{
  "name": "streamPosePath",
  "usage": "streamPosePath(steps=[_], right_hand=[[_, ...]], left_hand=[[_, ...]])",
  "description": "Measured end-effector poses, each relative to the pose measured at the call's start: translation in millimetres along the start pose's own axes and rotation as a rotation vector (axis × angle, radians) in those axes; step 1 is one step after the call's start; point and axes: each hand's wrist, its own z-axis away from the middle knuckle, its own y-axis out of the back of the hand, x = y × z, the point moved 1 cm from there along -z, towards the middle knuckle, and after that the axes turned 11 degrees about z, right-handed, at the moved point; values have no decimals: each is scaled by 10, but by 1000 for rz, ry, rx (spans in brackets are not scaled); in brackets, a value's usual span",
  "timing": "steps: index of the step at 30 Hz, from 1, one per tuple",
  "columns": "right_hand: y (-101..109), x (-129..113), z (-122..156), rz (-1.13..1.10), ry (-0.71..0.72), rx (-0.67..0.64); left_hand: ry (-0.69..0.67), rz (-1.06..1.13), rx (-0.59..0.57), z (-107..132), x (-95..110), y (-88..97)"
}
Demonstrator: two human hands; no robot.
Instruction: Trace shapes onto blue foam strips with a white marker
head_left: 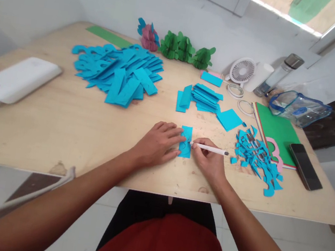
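A narrow blue paper piece [184, 150] lies on the wooden table near its front edge, with dark curved pen lines on it. My left hand [161, 143] rests flat beside it, fingers stretched out and the fingertips on its left edge. Pinched in my right hand [208, 159] is a white pen [211, 149], its tip at the paper's right side and its dark end pointing right. Beyond my hands sit a stack of folded blue papers [205, 98] and a blue square sheet [229, 119].
Blue cut pieces [121, 71] form a large pile at back left. A white power bank [19, 78] with a cable is at far left. Blue scraps [257, 152], a green paper stack [281, 131] and a phone [305, 166] lie right. Green paper figures [184, 48] and a fan [242, 70] stand behind.
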Motion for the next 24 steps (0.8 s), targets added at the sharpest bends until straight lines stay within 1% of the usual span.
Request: streamPosePath(steps=[12, 24], right_hand=[[22, -18, 56, 90, 16, 16], [51, -57, 91, 94, 16, 29]], left_hand=[[7, -4, -8, 3, -2, -2], [4, 1, -21, -11, 9, 15]])
